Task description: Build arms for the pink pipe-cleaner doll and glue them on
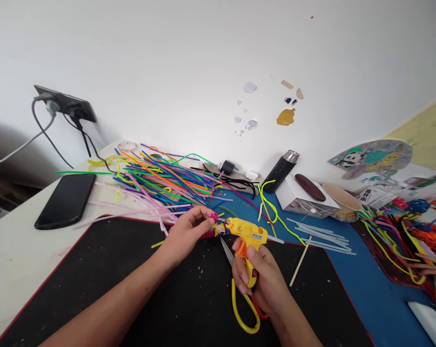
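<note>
Between its thumb and fingers, my left hand (189, 231) pinches a small magenta piece (214, 218), just left of the glue gun's nozzle. My right hand (256, 272) is wrapped round the handle of a yellow glue gun (248, 231) with an orange trigger; a clear glue stick pokes out of its back. The gun's tip points left at the magenta piece, and whether they touch cannot be made out. Under the gun and my right hand lie scissors (245, 313) with yellow and red handles, partly hidden, on a black mat (189, 299).
Colourful pipe cleaners (167, 178) are heaped behind my left hand. A phone (65, 201) lies at left. A dark flask (281, 171), a white box (304, 195) and glue sticks (324, 236) are at back right. A wooden stick (300, 262) rests on the mat. Someone's fingers (434, 267) show at far right.
</note>
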`<state>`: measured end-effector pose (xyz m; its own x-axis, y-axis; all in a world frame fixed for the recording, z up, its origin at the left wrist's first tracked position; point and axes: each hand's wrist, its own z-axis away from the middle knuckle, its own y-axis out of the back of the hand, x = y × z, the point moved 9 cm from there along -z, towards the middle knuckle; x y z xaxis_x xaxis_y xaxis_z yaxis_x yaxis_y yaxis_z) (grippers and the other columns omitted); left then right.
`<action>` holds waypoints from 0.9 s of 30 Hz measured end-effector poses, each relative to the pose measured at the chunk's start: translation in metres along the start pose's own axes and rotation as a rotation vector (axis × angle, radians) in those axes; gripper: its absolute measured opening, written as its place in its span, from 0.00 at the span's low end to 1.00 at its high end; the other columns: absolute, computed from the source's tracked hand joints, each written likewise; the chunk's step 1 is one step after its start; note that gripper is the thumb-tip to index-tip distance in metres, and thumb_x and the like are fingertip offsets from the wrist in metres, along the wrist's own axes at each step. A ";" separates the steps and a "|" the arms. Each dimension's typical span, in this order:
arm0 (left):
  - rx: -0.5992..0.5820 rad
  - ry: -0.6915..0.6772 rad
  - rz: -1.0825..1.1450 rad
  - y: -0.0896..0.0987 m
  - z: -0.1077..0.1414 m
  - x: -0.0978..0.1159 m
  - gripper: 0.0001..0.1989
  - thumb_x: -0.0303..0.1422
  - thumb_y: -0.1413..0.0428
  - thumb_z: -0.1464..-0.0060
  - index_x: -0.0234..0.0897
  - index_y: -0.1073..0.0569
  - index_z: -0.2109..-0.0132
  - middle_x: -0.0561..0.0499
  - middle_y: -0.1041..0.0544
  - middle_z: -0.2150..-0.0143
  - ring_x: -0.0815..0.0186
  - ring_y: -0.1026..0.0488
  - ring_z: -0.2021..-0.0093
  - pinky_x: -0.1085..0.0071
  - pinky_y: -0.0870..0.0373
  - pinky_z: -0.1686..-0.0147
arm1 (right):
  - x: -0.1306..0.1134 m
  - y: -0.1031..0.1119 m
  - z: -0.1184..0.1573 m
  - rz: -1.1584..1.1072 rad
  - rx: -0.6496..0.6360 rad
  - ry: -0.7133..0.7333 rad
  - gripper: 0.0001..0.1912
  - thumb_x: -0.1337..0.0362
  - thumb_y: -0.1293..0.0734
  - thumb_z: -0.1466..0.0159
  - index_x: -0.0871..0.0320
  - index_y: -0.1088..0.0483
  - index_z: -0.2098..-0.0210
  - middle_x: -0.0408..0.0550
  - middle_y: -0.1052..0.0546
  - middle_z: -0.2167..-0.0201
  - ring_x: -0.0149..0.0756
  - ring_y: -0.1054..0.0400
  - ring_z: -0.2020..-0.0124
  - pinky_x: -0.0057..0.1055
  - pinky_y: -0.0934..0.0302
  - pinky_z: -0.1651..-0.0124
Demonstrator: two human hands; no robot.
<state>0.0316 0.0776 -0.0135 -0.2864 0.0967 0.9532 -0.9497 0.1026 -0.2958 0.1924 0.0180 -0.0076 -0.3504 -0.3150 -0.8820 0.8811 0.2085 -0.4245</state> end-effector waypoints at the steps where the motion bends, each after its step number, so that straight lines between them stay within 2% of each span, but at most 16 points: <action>1: -0.001 0.001 0.000 0.000 0.000 -0.001 0.15 0.42 0.31 0.49 0.38 0.23 0.60 0.51 0.22 0.65 0.63 0.25 0.63 0.68 0.30 0.60 | 0.000 0.002 -0.001 0.032 0.034 -0.009 0.24 0.44 0.25 0.35 0.61 0.26 0.59 0.37 0.33 0.85 0.27 0.39 0.87 0.21 0.54 0.85; 7: -0.007 -0.003 -0.018 -0.001 0.001 0.000 0.15 0.43 0.32 0.47 0.38 0.23 0.60 0.51 0.22 0.65 0.62 0.26 0.63 0.67 0.30 0.59 | 0.001 0.019 0.000 0.230 0.259 -0.020 0.27 0.42 0.23 0.39 0.62 0.25 0.60 0.36 0.33 0.86 0.29 0.37 0.85 0.22 0.53 0.84; 10: -0.007 -0.009 -0.028 -0.001 0.001 0.002 0.16 0.44 0.32 0.47 0.38 0.23 0.61 0.52 0.23 0.66 0.63 0.27 0.65 0.67 0.30 0.60 | -0.001 0.030 0.002 0.347 0.326 -0.007 0.28 0.40 0.24 0.39 0.60 0.27 0.71 0.39 0.33 0.87 0.29 0.39 0.86 0.25 0.50 0.82; 12: -0.010 -0.007 -0.032 -0.002 0.001 0.002 0.16 0.44 0.32 0.47 0.38 0.23 0.61 0.53 0.24 0.67 0.64 0.27 0.65 0.68 0.30 0.60 | -0.004 0.034 0.003 0.430 0.339 -0.004 0.31 0.40 0.26 0.37 0.58 0.32 0.80 0.41 0.34 0.89 0.28 0.41 0.86 0.27 0.49 0.81; 14: -0.011 -0.006 -0.036 -0.002 0.001 0.003 0.16 0.44 0.32 0.47 0.38 0.23 0.61 0.53 0.24 0.67 0.64 0.27 0.66 0.68 0.31 0.60 | -0.007 0.034 0.004 0.471 0.336 -0.003 0.32 0.40 0.26 0.36 0.56 0.35 0.83 0.42 0.33 0.89 0.29 0.40 0.86 0.28 0.48 0.80; 16: -0.013 -0.007 -0.033 -0.003 0.001 0.003 0.16 0.44 0.32 0.47 0.38 0.23 0.61 0.53 0.25 0.67 0.64 0.28 0.66 0.68 0.31 0.61 | -0.009 0.031 0.004 0.444 0.325 0.004 0.29 0.41 0.25 0.37 0.57 0.32 0.80 0.42 0.33 0.89 0.29 0.40 0.86 0.28 0.47 0.80; 19: -0.016 -0.009 -0.033 -0.003 0.002 0.004 0.16 0.45 0.32 0.47 0.38 0.23 0.61 0.53 0.25 0.68 0.64 0.28 0.66 0.68 0.30 0.61 | -0.010 0.025 0.005 0.320 0.310 0.007 0.25 0.42 0.23 0.39 0.60 0.26 0.68 0.40 0.31 0.87 0.29 0.38 0.86 0.25 0.50 0.82; 21: -0.017 -0.011 -0.039 -0.002 0.001 0.003 0.16 0.45 0.32 0.47 0.38 0.23 0.61 0.53 0.25 0.67 0.64 0.28 0.66 0.68 0.30 0.61 | -0.009 0.022 0.005 0.237 0.302 -0.003 0.26 0.44 0.22 0.40 0.61 0.26 0.62 0.38 0.30 0.84 0.29 0.37 0.86 0.22 0.52 0.83; 27: -0.023 -0.009 -0.045 -0.003 0.001 0.000 0.16 0.45 0.33 0.45 0.38 0.23 0.59 0.52 0.23 0.65 0.63 0.27 0.64 0.67 0.30 0.59 | 0.000 0.016 0.005 0.121 0.210 -0.058 0.24 0.46 0.22 0.40 0.60 0.29 0.64 0.32 0.36 0.86 0.24 0.41 0.88 0.19 0.56 0.85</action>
<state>0.0340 0.0766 -0.0128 -0.2443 0.0821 0.9662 -0.9587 0.1292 -0.2534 0.2081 0.0169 -0.0138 -0.2253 -0.3533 -0.9080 0.9642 0.0530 -0.2598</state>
